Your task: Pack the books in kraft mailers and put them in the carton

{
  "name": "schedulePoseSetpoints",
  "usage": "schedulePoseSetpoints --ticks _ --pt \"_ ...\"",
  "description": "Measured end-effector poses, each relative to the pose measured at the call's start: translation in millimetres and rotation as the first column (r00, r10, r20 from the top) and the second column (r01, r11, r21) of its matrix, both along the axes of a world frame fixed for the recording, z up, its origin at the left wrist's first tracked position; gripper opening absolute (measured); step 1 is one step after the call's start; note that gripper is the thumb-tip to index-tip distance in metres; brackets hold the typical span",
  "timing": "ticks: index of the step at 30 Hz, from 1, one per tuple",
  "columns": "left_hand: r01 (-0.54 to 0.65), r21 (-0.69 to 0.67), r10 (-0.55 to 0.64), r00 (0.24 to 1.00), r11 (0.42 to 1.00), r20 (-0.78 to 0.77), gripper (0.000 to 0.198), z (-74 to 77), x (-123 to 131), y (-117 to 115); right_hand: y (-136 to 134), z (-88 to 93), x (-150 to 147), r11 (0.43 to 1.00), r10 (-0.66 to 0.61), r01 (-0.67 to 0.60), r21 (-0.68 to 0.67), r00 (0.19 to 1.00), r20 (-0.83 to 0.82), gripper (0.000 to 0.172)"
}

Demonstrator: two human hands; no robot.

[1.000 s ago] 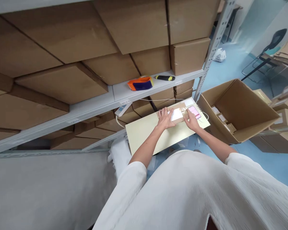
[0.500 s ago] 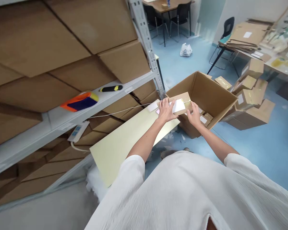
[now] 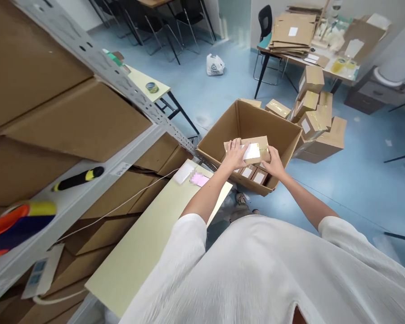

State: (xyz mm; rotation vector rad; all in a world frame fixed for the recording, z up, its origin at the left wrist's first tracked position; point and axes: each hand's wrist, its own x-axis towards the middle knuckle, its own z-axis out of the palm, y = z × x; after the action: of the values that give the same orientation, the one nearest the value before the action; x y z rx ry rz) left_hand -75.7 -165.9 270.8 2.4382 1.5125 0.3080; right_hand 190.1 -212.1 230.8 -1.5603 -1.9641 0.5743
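Observation:
I hold a small taped cardboard parcel (image 3: 260, 146) with a white label between both hands, above a large open cardboard carton (image 3: 253, 119) on the floor. My left hand (image 3: 234, 155) grips its left end. At the parcel's right end my right hand (image 3: 274, 163) is closed on it. Similar small labelled parcels (image 3: 253, 174) lie inside the carton beneath it. A pale yellow board (image 3: 148, 245) stretches at my left, with a pink phone (image 3: 199, 179) and a white slip (image 3: 185, 173) on its far end.
Metal shelving (image 3: 97, 60) packed with cardboard boxes fills the left; a yellow-black knife (image 3: 77, 178) and an orange-blue tape dispenser (image 3: 15, 222) lie on a shelf. Sealed parcels (image 3: 315, 117) pile right of the carton. A table with flattened cardboard (image 3: 293, 29), chairs and a white bag (image 3: 215, 64) stand behind.
I lifted the parcel off the yellow board and carried it right, over the open carton. My view swung right with it; the phone stayed on the board.

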Motion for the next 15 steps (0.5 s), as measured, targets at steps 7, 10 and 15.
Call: schedulePoseSetpoints --ticks 7,10,15 --pt "0.189 -0.173 -0.204 0.976 0.967 -0.072 0.125 -54.5 -7 60 33 -47.2 -3 0.968 0.026 0.054 -0.245 0.950 0.312 0.120" --pt "0.267 -0.225 -0.290 0.954 0.937 -0.078 0.124 -75.6 -9 78 40 -71.8 -13 0.940 0.042 0.081 -0.331 0.936 0.349 0.127" --pt "0.338 -0.296 -0.373 0.925 0.893 -0.068 0.121 -103.9 -9 91 40 -104.8 -32 0.869 0.066 0.062 -0.491 0.969 0.239 0.138"
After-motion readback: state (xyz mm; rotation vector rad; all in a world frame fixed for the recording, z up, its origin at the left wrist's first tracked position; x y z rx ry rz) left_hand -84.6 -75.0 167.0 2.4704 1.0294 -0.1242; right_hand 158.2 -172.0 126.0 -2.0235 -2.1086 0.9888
